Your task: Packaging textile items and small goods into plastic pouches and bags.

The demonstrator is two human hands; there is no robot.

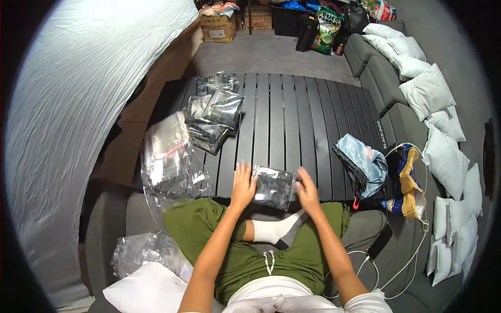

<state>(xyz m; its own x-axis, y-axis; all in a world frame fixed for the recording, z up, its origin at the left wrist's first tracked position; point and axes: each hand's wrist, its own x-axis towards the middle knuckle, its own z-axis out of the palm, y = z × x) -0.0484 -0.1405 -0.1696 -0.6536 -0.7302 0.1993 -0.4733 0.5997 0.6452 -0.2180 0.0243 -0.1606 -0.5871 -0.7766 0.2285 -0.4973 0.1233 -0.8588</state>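
Observation:
A clear plastic packet [274, 188] with something dark folded inside lies at the near edge of the black slatted table [308, 125], between my two hands. At its left edge is my left hand [243, 183], open, fingers stretched out and thumb against the packet. My right hand [307, 189] is at the packet's right edge, slightly blurred, its fingers extended and not wrapped round it. Left of my hands sits a stack of clear plastic bags [166, 156]. Beyond it several similar dark packets [216, 109] are piled up.
On the table's right lies a bundle of light blue and black fabric [365, 161], near a blue and yellow bag [409, 182]. A phone [380, 242] with a white cable rests on the grey sofa. White pillows [443, 156] line the right side; crumpled plastic [148, 253] is at lower left.

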